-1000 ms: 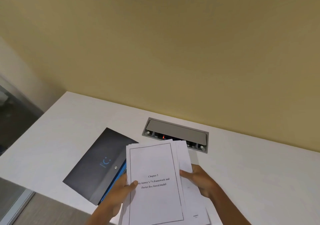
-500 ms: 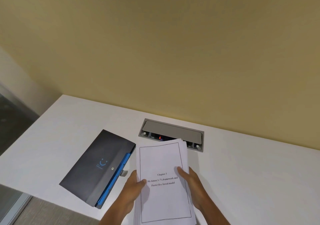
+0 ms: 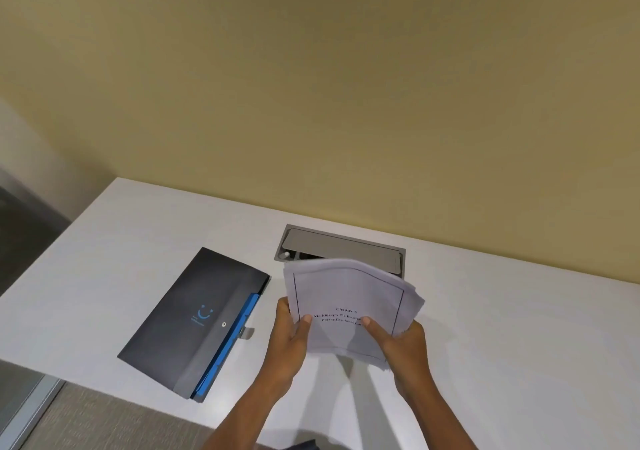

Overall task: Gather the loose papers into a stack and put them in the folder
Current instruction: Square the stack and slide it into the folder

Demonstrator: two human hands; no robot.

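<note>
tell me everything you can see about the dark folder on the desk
The folder is a dark grey, matte wallet that looks like card or plastic. It lies flat and closed on the white desk, angled diagonally, left of the papers and touching neither hand. Its flap carries a small blue smile logo with tiny text and a round silver snap. A bright blue inner edge shows along its right side, with a small grey tab sticking out beside it. Its near corner sits close to the desk's front edge.

Papers [image 3: 349, 297]: white printed stack, top sheet bordered and headed "Chapter 3", bowed upward, edges unevenly fanned, held above the desk.
Folder [image 3: 194, 321]: dark, blue inner edge showing, laid flat, diagonal, left of the papers.
</note>
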